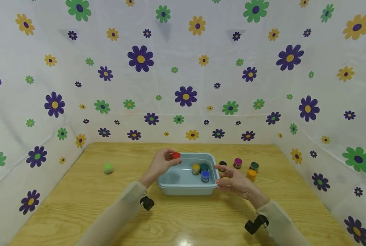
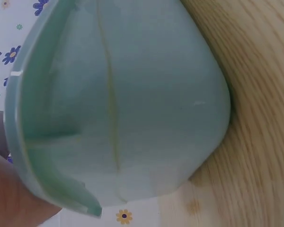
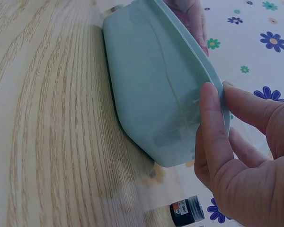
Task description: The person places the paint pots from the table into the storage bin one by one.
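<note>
My left hand (image 1: 160, 164) pinches a small paint jar with a red lid (image 1: 176, 155) over the left end of a light blue plastic basin (image 1: 187, 190). My right hand (image 1: 237, 182) grips the basin's right rim; in the right wrist view its fingers (image 3: 213, 127) lie along the outside of the wall and the thumb is at the rim. Inside the basin, toward the right, are a yellow jar (image 1: 196, 169), a dark teal jar (image 1: 204, 167) and a blue jar (image 1: 205, 176). The left wrist view is mostly filled by the basin's outer wall (image 2: 151, 104).
Right of the basin stand a black jar (image 1: 222, 165), a magenta jar (image 1: 237, 163), a dark green jar (image 1: 254, 166) and an orange jar (image 1: 251, 175). A light green jar (image 1: 108, 168) is apart on the left of the wooden table (image 1: 109, 212). Flowered sheets (image 1: 186, 75) enclose the table.
</note>
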A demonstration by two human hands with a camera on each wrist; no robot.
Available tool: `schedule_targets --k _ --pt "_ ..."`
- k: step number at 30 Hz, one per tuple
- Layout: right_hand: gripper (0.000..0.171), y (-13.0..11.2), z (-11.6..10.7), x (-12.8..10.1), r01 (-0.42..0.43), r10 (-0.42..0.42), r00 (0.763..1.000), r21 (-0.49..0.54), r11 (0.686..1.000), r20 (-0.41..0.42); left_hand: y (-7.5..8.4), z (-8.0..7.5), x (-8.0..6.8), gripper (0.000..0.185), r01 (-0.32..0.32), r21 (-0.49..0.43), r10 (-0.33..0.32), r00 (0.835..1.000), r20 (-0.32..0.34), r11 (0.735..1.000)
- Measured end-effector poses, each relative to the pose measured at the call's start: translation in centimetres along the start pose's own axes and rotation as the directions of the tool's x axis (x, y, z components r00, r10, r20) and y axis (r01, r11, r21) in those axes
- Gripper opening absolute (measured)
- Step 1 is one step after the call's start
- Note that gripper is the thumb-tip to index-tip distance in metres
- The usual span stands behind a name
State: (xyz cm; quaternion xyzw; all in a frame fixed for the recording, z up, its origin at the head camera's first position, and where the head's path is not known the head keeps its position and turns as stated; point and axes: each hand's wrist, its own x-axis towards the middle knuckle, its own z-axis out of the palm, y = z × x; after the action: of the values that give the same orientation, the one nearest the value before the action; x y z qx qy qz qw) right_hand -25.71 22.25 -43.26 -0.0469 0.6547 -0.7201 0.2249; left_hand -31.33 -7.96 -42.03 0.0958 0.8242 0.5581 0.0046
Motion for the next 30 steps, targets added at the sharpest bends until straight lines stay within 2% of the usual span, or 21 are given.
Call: schedule_targets --k 9,19,25,30 --pt "0.067 0.1 -0.1 0.1 0.002 -0.002 1.0 -0.012 1.0 -0.001 0.4 1.8 0.2 0.033 0.008 0.007 -0.009 0.993 0.121 1.0" --pt "0.069 0.2 -0.1 0.1 0.008 -0.008 1.0 -0.005 1.0 -0.005 0.1 3.5 0.4 0.03 0.0 0.124 -0.025 0.981 0.193 0.992" --pt "0.07 0.2 0.0 0.1 0.012 -0.012 1.0 0.001 1.0 0.006 -0.2 4.0 0.5 0.028 0.003 0.108 -0.029 0.97 0.242 0.994" --pt "0.069 0.2 0.0 0.1 0.01 -0.01 1.0 -0.004 1.0 0.001 0.0 3.9 0.6 0.031 0.071 -0.009 -0.064 0.94 0.336 0.997"
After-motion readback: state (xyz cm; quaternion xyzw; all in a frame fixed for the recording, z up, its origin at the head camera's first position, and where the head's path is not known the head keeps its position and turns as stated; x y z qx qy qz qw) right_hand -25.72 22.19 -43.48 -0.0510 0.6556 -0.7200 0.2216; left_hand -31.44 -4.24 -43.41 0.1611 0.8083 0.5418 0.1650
